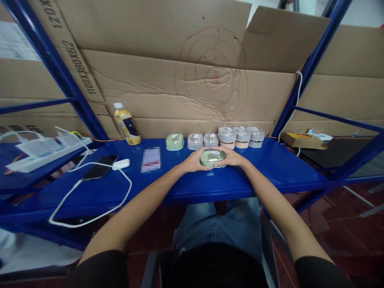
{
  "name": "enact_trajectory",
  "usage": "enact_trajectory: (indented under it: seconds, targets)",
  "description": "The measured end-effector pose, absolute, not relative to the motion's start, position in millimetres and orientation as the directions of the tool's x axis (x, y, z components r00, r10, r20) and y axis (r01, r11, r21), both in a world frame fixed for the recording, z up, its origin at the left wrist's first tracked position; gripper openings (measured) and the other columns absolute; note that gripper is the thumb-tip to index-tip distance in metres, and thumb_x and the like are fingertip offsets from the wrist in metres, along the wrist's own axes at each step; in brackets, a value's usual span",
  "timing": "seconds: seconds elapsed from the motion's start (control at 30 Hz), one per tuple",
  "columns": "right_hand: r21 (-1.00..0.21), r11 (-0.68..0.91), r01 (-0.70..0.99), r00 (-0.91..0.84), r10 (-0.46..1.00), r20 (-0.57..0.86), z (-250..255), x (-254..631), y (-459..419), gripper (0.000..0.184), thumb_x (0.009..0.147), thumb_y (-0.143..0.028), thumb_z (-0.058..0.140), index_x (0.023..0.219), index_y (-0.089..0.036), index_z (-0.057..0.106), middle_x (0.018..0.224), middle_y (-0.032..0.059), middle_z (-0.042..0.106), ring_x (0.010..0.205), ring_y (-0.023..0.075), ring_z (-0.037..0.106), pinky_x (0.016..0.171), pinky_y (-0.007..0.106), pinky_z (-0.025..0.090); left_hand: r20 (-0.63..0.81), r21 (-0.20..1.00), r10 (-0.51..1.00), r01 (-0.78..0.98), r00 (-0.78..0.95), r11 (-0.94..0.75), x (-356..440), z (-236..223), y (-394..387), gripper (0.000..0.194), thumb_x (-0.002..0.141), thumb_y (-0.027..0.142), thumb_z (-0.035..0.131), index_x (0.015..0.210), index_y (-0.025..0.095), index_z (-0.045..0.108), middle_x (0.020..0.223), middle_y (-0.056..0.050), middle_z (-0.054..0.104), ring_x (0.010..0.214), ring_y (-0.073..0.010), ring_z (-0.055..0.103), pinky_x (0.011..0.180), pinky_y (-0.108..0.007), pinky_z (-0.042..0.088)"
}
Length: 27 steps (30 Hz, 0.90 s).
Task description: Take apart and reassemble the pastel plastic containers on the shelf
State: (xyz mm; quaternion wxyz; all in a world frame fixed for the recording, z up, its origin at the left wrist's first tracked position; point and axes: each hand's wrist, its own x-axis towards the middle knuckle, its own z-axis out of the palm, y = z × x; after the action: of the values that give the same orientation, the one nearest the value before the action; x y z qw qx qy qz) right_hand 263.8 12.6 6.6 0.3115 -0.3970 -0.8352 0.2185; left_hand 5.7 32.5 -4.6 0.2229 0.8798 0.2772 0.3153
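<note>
Both hands grip a small green oval box (210, 160) with a see-through lid and a round label on top. My left hand (192, 161) wraps its left side, and my right hand (235, 157) wraps its right side. The box is just above or on the blue tabletop (192, 186); I cannot tell which. Behind it stands a row of similar boxes: a green box (175, 142) at the left, two greyish boxes (195, 141) beside it, and stacked boxes (242, 138) with grey tops at the right, some over peach bottoms.
A yellow drink bottle (127, 124) stands at the back left. Nearer lie a blurred rectangular item (151, 159), a black phone (100, 168) and a white cable (120, 204). A power strip (45, 154) is at far left. Cardboard (150, 88) walls the back, between blue posts (315, 60).
</note>
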Motion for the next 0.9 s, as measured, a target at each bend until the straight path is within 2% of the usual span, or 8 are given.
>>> enact_trajectory:
  seconds: [0.13,0.2,0.3,0.4,0.47,0.63,0.8,0.9]
  targets:
    - [-0.655,0.564,0.503,-0.402,0.823,0.4,9.0,262.8,8.5,0.098,0.062,-0.056,0.094,0.147,-0.024,0.057,0.146,0.0128,0.061,0.135,0.0346,0.057,0.118,0.053,0.043,0.493,0.506,0.628,0.389,0.602,-0.77,2.0,0.7,26.2,0.091,0.068,0.048,0.087,0.147,0.023,0.05,0.147,-0.013,0.061,0.136,-0.0376,0.057,0.116,-0.053,0.044]
    - [-0.71,0.543,0.448,-0.301,0.839,0.453,12.2,264.3,8.0,0.098,0.064,-0.06,0.091,0.147,-0.024,0.055,0.144,0.0141,0.062,0.131,0.0338,0.061,0.113,0.052,0.048,0.557,0.499,0.658,0.429,0.507,-0.753,0.6,5.7,24.0,0.088,0.069,0.046,0.086,0.146,0.022,0.051,0.148,-0.013,0.061,0.137,-0.0369,0.057,0.117,-0.051,0.042]
    - [-0.76,0.53,0.377,-0.048,0.831,0.555,18.2,270.8,11.2,0.078,0.081,-0.071,0.072,0.139,-0.021,0.059,0.133,0.0151,0.068,0.116,0.031,0.068,0.104,0.051,0.055,0.646,0.542,0.72,0.511,0.254,-0.667,3.0,17.5,27.7,0.087,0.073,0.047,0.084,0.147,0.02,0.048,0.149,-0.014,0.058,0.137,-0.0356,0.055,0.118,-0.048,0.041]
    - [-0.767,0.523,0.37,0.195,0.764,0.615,21.6,280.1,16.9,0.066,0.093,-0.075,0.05,0.124,-0.02,0.066,0.119,0.0151,0.072,0.103,0.0302,0.072,0.1,0.053,0.058,0.585,0.636,0.81,0.607,0.023,-0.476,16.0,33.2,41.7,0.09,0.076,0.052,0.081,0.151,0.017,0.042,0.147,-0.019,0.057,0.138,-0.0387,0.052,0.115,-0.05,0.041]
    - [-0.771,0.505,0.388,0.267,0.739,0.618,21.5,284.7,19.5,0.064,0.094,-0.076,0.045,0.118,-0.021,0.068,0.11,0.014,0.073,0.096,0.0303,0.073,0.096,0.054,0.059,0.517,0.646,0.856,0.667,-0.023,-0.372,32.3,43.0,53.8,0.093,0.076,0.053,0.08,0.151,0.015,0.041,0.141,-0.024,0.058,0.136,-0.0427,0.052,0.112,-0.052,0.042]
    - [-0.755,0.451,0.476,0.259,0.749,0.61,20.3,285.4,18.0,0.065,0.095,-0.078,0.041,0.111,-0.022,0.069,0.101,0.0128,0.073,0.092,0.0309,0.072,0.09,0.053,0.06,0.448,0.575,0.893,0.778,-0.039,-0.254,86.3,52.5,75.9,0.088,0.075,0.046,0.082,0.147,0.012,0.044,0.138,-0.03,0.054,0.134,-0.0493,0.049,0.109,-0.057,0.039]
    - [-0.723,0.44,0.533,0.217,0.755,0.619,20.6,284.1,16.4,0.065,0.097,-0.077,0.038,0.11,-0.022,0.07,0.094,0.0117,0.073,0.085,0.0286,0.071,0.086,0.049,0.06,0.465,0.614,0.885,0.733,-0.036,-0.293,122.6,44.9,84.8,0.092,0.078,0.046,0.078,0.149,0.006,0.036,0.144,-0.037,0.047,0.138,-0.0551,0.04,0.111,-0.066,0.031]
    - [-0.696,0.471,0.542,0.19,0.738,0.648,20.2,285.2,17.2,0.064,0.097,-0.076,0.037,0.112,-0.024,0.07,0.092,0.0103,0.073,0.082,0.0276,0.07,0.082,0.048,0.06,0.492,0.604,0.871,0.719,0.004,-0.344,125.3,43.1,85.7,0.094,0.078,0.049,0.076,0.151,0.006,0.035,0.141,-0.035,0.05,0.135,-0.0558,0.042,0.109,-0.067,0.032]
